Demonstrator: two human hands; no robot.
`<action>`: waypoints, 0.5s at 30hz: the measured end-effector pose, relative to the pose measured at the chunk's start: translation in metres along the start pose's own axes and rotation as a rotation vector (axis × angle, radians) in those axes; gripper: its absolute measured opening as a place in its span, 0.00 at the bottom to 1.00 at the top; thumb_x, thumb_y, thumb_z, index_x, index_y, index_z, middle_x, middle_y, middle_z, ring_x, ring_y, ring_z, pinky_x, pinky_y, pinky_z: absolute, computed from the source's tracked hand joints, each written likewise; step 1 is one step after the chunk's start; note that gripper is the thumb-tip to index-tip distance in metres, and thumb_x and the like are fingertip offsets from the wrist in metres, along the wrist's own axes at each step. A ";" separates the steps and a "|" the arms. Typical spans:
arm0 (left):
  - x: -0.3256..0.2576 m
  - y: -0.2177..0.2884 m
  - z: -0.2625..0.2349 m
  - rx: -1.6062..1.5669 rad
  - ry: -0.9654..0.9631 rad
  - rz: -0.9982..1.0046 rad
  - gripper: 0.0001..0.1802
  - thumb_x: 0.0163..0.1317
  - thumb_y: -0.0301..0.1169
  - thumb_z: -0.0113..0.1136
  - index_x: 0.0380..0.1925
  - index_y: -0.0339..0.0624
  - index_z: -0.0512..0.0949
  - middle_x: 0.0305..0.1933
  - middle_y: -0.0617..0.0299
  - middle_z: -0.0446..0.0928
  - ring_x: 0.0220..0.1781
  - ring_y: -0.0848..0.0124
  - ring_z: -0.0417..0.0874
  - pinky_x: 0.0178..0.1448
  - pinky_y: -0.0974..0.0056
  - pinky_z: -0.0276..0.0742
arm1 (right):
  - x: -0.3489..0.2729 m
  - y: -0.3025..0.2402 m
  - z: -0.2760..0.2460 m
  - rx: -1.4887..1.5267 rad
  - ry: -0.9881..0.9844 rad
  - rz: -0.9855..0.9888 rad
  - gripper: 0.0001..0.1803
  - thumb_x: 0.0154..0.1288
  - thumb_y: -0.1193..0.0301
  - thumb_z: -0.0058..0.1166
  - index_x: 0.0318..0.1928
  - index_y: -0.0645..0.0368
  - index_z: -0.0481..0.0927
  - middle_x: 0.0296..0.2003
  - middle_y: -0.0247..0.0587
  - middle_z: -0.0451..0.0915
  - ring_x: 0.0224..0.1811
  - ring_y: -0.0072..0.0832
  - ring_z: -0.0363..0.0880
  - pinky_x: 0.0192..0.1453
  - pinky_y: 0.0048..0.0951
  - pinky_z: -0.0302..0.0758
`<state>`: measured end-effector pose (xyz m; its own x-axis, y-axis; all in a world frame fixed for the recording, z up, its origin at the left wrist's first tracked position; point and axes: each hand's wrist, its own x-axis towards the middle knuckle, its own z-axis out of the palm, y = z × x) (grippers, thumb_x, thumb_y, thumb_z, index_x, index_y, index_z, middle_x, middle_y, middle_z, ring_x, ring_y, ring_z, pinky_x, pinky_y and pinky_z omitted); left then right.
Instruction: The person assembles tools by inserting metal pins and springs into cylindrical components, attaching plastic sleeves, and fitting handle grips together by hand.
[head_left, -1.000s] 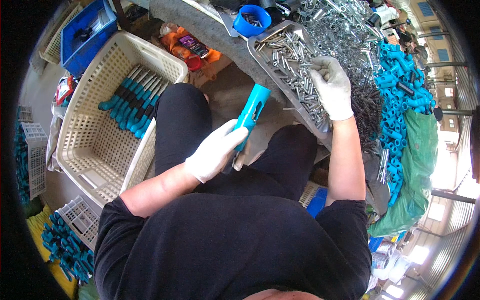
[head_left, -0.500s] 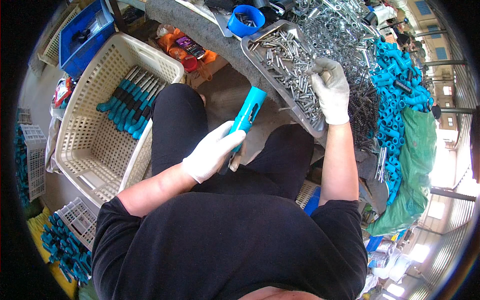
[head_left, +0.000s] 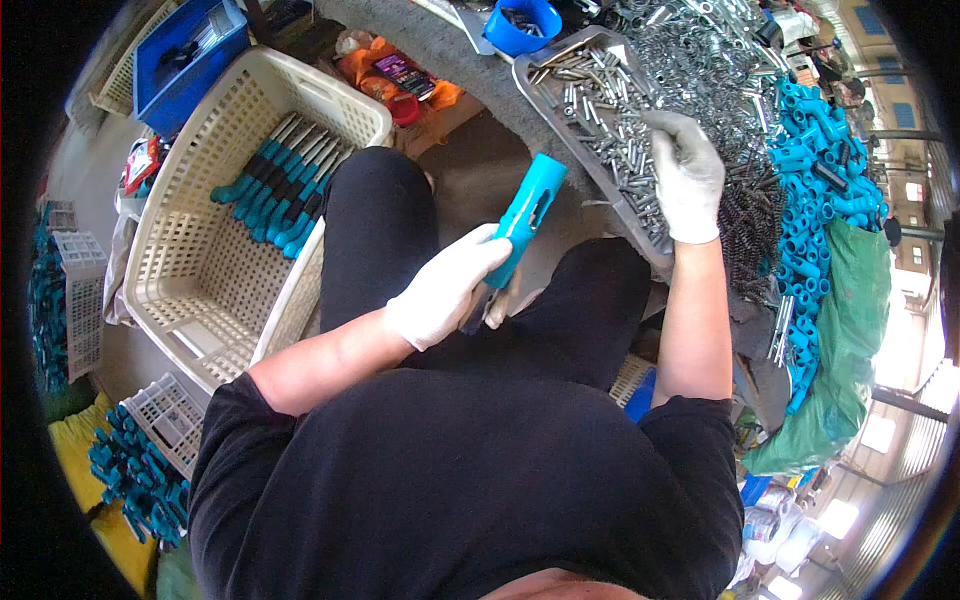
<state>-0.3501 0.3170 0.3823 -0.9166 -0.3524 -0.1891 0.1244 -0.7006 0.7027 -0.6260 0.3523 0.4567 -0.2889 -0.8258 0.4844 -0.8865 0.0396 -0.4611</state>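
Note:
My left hand [head_left: 448,287], in a white glove, is closed around a teal plastic tube [head_left: 530,208] with a slot cut in its side. The tube stands tilted above my lap, its open end up and away from me. My right hand [head_left: 688,178], gloved too, hovers at the right edge of a metal tray [head_left: 625,197] of small metal pins [head_left: 590,95]. Its fingers are bent and apart from the thumb, and nothing shows between them. Close by lie a heap of shiny springs [head_left: 690,60] and a pile of dark springs [head_left: 752,215].
Left of my knee stands a cream crate [head_left: 180,290] holding several teal-handled tools [head_left: 275,195]. A blue cup [head_left: 520,28] sits behind the tray. More teal parts [head_left: 800,230] pile up at the right beside a green sheet [head_left: 850,330]. A phone [head_left: 404,77] lies on an orange bag.
My right hand's fingers have loosened from a tighter curl over the pins. The left hand still holds the teal tube. The whole view has shifted slightly.

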 end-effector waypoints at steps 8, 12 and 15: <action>-0.001 0.004 0.008 0.092 0.074 0.010 0.18 0.70 0.42 0.50 0.47 0.39 0.66 0.34 0.57 0.75 0.26 0.71 0.77 0.31 0.67 0.75 | -0.012 -0.017 -0.004 0.213 0.184 0.210 0.07 0.62 0.78 0.58 0.41 0.63 0.84 0.38 0.37 0.84 0.40 0.21 0.81 0.48 0.22 0.74; -0.005 0.008 0.012 0.183 0.131 -0.009 0.17 0.68 0.38 0.56 0.47 0.38 0.67 0.37 0.58 0.76 0.29 0.73 0.78 0.35 0.67 0.76 | -0.034 -0.067 -0.011 0.318 -0.025 0.202 0.05 0.58 0.79 0.60 0.36 0.61 0.83 0.34 0.38 0.83 0.38 0.24 0.81 0.47 0.24 0.75; -0.006 0.003 0.011 0.260 0.194 0.037 0.20 0.64 0.35 0.61 0.49 0.36 0.68 0.36 0.62 0.73 0.35 0.78 0.76 0.39 0.69 0.76 | -0.059 -0.100 0.006 0.343 -0.209 0.099 0.05 0.54 0.80 0.62 0.33 0.59 0.83 0.32 0.38 0.82 0.37 0.28 0.81 0.44 0.27 0.76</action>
<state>-0.3486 0.3233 0.3933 -0.8205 -0.5040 -0.2699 0.0321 -0.5120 0.8584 -0.5184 0.3936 0.4698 -0.2558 -0.9253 0.2798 -0.6758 -0.0358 -0.7362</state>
